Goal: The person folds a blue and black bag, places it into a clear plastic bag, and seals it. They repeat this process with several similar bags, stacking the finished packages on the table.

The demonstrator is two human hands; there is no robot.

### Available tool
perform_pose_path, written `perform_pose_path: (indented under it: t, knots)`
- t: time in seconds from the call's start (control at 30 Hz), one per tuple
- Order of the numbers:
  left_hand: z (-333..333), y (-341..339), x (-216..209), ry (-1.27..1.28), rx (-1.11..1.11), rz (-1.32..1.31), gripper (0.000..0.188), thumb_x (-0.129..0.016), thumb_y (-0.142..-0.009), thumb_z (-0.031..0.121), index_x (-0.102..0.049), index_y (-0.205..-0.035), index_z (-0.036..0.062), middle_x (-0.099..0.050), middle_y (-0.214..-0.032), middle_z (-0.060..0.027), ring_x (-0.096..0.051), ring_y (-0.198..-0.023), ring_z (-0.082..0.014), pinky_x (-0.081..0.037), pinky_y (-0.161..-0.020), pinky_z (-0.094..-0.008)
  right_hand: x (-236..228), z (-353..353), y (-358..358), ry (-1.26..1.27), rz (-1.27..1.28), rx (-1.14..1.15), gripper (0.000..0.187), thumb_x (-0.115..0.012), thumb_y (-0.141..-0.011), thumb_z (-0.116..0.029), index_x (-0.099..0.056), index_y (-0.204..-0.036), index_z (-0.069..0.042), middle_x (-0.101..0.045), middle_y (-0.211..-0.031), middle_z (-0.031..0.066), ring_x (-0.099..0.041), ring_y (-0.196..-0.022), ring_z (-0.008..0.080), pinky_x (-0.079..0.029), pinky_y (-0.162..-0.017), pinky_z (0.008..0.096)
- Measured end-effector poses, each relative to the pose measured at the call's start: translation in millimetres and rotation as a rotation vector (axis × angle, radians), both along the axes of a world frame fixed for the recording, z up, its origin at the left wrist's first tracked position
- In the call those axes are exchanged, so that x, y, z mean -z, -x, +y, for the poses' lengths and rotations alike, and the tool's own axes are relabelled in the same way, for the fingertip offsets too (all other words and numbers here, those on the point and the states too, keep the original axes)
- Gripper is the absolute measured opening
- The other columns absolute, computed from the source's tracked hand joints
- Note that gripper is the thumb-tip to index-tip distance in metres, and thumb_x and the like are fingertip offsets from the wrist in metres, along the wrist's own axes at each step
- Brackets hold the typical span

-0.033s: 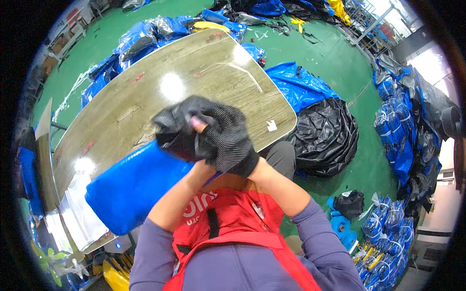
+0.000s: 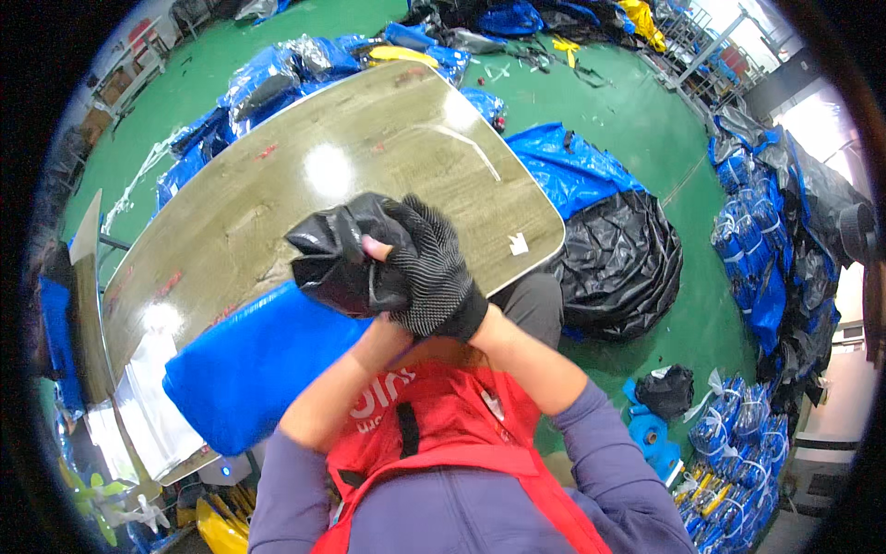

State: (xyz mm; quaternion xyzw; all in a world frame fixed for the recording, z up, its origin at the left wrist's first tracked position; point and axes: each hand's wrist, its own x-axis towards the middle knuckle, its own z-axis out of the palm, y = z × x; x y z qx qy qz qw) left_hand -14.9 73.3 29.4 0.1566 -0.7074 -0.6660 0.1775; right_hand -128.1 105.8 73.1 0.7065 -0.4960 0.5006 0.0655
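Observation:
Over the near edge of the table I have a bunched piece of black plastic sheet, folded into a small bundle with a pointed corner at its left. My right hand, in a black glove with fine pale stripes, is closed round the bundle's right side. A bare thumb tip presses on the sheet; I cannot tell which hand it belongs to. My left hand shows only at the wrist, its fingers hidden beneath the bundle and the glove. A folded blue sheet lies by my left forearm on the table's near side.
The wood-grain table carries a white paper scrap near its right corner. A crumpled black and blue tarp heap lies on the green floor to the right. Tied blue bundles line the far right. Wrapped blue packs sit behind the table.
The black bundle has turned slightly in my hands, and its folds and pointed left corner show more sharply. My right glove has shifted a little. The blue sheet stays in place.

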Motion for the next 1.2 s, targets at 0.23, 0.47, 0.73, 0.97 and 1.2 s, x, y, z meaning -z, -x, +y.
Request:
perform_pose_path:
  t: [0.23,0.47,0.73,0.97,1.2]
  knots:
    - [-17,-114,-52,0.869,-0.227,-0.284,0.063,-0.061,-0.081,0.041,-0.052,-0.125,-0.0026,-0.055,-0.127,-0.0228,-0.049,-0.12,-0.0403,-0.025,-0.11,-0.0498,26,23,-48,-0.455,0.049,-0.209,0.071,-0.07,-0.073,-0.043,-0.051,-0.133,-0.01,-0.047,-0.135,0.023,-0.038,-0.131,0.0435,-0.024,-0.109,0.0524]
    - [-41,-121,27,1.107,-0.282,-0.548,0.073,-0.055,-0.083,0.043,-0.038,-0.135,-0.0039,-0.04,-0.141,-0.0263,-0.035,-0.133,-0.0437,-0.017,-0.11,-0.059,54,-5,-48,-0.478,0.28,0.188,0.071,-0.059,-0.082,-0.042,-0.045,-0.13,0.009,-0.05,-0.129,0.028,-0.045,-0.123,0.0425,-0.029,-0.108,0.0538]
    - [-60,-182,32,0.851,-0.204,-0.412,0.063,-0.057,-0.085,0.039,-0.043,-0.137,0.0082,-0.041,-0.143,-0.0204,-0.041,-0.13,-0.0383,-0.017,-0.113,-0.0539,55,-30,-107,-0.607,0.364,0.039,0.088,-0.062,-0.075,-0.052,-0.038,-0.138,0.004,-0.042,-0.135,0.0319,-0.035,-0.13,0.0464,-0.017,-0.111,0.0574]
    - [-2,-404,54,0.384,-1.017,-1.237,0.09,-0.051,-0.087,0.061,-0.029,-0.142,-0.0076,-0.03,-0.145,-0.0317,-0.026,-0.137,-0.0457,-0.018,-0.114,-0.0449,48,-37,-156,-0.946,0.533,0.057,0.075,-0.052,-0.083,-0.055,-0.033,-0.146,-0.018,-0.036,-0.142,0.0303,-0.028,-0.133,0.0509,-0.006,-0.102,0.075]
    - [33,-401,41,-0.528,-1.262,-0.242,0.072,-0.071,-0.083,0.024,-0.034,-0.141,0.0019,-0.055,-0.126,-0.0147,-0.056,-0.108,-0.0264,-0.046,-0.093,-0.0366,79,-37,-188,-0.594,0.502,-0.003,0.059,-0.053,-0.085,-0.05,-0.049,-0.136,-0.022,-0.038,-0.144,0.0209,-0.03,-0.135,0.0449,-0.012,-0.106,0.0695]
